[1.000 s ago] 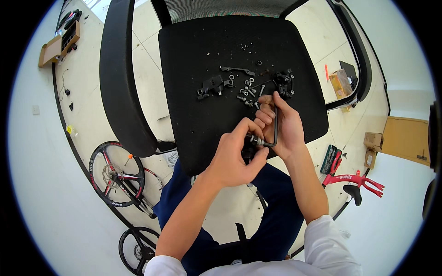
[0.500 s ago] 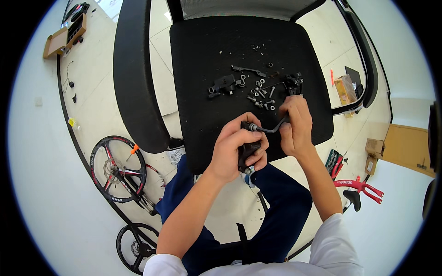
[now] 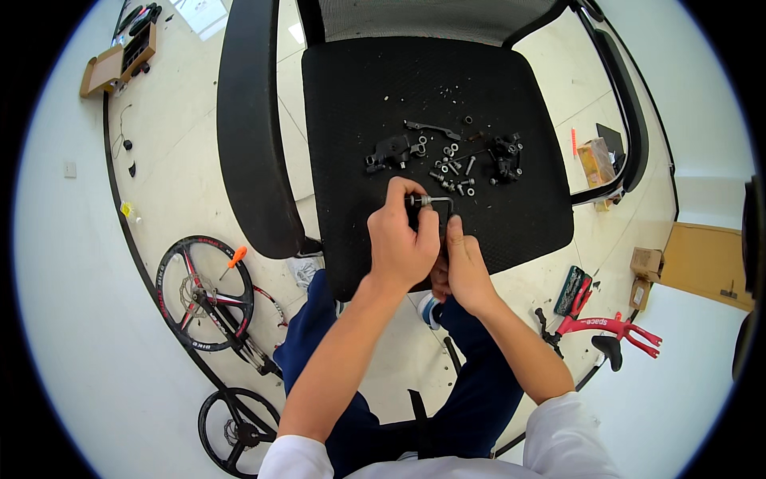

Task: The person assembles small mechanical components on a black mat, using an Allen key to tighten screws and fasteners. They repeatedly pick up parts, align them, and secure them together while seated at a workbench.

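Observation:
Over the near part of a black chair seat [image 3: 367, 231], my left hand [image 3: 399, 243] is closed round a small black part, largely hidden by the fingers, with a silver bolt [image 3: 423, 200] at its top. My right hand [image 3: 469, 275] grips an L-shaped hex key [image 3: 452, 205], thumb on its long arm; the short arm meets the bolt. Beyond my hands lie a black brake caliper [image 3: 391, 152] and, farther right, a second black caliper [image 3: 506, 158]. Between them are several bolts and washers [image 3: 455, 166], with a thin black bracket [image 3: 433, 128] behind.
Chair armrests [image 3: 249, 136] flank the seat. On the floor at left are spoked wheels [image 3: 206, 293] and an orange-handled screwdriver [image 3: 237, 257]. To the right lie a red bicycle frame [image 3: 606, 324], a green tool case [image 3: 570, 290] and cardboard boxes [image 3: 646, 263].
My right hand has come left and down, close beside my left hand. The hex key now bends down toward me instead of reaching right. My left hand has turned, covering more of the black part.

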The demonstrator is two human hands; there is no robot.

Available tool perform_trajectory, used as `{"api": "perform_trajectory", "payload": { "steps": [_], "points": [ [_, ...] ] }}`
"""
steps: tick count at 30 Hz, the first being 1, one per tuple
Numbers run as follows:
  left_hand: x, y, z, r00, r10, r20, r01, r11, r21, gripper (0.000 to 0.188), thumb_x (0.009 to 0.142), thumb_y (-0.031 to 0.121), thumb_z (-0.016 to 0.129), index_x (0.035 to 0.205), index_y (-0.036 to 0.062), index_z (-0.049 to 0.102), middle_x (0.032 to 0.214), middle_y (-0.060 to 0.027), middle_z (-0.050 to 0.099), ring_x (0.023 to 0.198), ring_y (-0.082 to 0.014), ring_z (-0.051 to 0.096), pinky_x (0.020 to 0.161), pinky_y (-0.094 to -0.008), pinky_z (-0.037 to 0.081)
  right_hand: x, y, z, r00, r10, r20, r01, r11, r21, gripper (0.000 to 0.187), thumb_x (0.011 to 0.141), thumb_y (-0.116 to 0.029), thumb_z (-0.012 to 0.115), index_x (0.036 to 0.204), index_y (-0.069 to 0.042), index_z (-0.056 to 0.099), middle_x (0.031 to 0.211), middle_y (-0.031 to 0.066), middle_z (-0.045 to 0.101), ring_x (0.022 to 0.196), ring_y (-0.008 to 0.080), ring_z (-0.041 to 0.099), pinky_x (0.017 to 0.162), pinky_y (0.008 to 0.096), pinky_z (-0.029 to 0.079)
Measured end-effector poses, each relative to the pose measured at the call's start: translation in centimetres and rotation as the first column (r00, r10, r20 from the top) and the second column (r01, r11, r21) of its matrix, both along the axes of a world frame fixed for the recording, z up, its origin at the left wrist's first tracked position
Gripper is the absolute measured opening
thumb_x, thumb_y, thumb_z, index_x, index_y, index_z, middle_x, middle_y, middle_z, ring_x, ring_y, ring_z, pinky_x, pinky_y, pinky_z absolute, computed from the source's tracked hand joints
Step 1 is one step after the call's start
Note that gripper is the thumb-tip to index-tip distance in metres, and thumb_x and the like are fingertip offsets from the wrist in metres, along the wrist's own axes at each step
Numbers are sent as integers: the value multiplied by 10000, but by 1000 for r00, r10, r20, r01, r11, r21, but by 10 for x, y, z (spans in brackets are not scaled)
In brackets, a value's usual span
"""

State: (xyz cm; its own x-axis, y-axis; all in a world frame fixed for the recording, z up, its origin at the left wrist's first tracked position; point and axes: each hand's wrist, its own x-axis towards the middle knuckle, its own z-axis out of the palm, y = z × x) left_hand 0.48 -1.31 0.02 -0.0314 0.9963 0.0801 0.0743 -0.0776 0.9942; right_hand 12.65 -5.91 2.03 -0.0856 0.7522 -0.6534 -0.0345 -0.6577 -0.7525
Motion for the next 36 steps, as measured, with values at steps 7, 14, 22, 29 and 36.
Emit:
{"api": "perform_trajectory", "payload": {
  "steps": [7, 14, 22, 29, 36],
  "points": [
    [-13, 0, -9, 922, -292, -255, 334, 932, 138, 177, 823, 36, 604, 975, 17, 516, 677, -158, 603, 584, -333, 630, 545, -392, 486, 40, -6, 45, 721, -208, -661, -195, 855, -481, 708, 1022, -626, 212, 609, -93, 428, 466, 99, 440, 433, 276, 556, 570, 471, 585],
    [1, 5, 6, 881, -474, 3, 473, 880, 48, 149, 884, 103, 673, 974, 15, 594, 673, -87, 585, 543, -109, 557, 516, -266, 404, 46, -14, 57, 799, -132, -587, -114, 924, -364, 672, 1039, -513, 302, 819, 40, 614, 698, 225, 655, 675, 361, 698, 773, 477, 587],
    [7, 11, 7, 768, -310, 560, 579, 709, -402, 201, 961, 192, 617, 851, 28, 581, 603, -14, 510, 430, -82, 419, 404, -257, 385, 36, -27, 114, 617, 205, 760, -778, 304, 550, 211, 874, -170, 572, 912, 17, 662, 821, 92, 688, 738, 254, 679, 733, 384, 564],
    [0, 6, 5, 610, -435, 662, 767, 536, -353, 262, 1011, 242, 484, 851, 40, 531, 643, -36, 514, 438, -84, 414, 409, -281, 426, 39, 58, 114, 188, -242, 952, -809, -588, 11, 277, 757, -226, 632, 943, -26, 677, 1100, 109, 626, 1139, 257, 565, 1051, 402, 437],
    [-8, 9, 18, 430, -270, 862, 890, 291, -352, 271, 999, 233, 480, 849, 10, 520, 635, -56, 501, 406, -103, 407, 391, -286, 426, 41, 118, 120, 149, -284, 947, -777, -626, -65, 592, 729, -498, 688, 1134, -77, 591, 1160, 43, 589, 1207, 235, 514, 1134, 412, 358]
  ]
}}
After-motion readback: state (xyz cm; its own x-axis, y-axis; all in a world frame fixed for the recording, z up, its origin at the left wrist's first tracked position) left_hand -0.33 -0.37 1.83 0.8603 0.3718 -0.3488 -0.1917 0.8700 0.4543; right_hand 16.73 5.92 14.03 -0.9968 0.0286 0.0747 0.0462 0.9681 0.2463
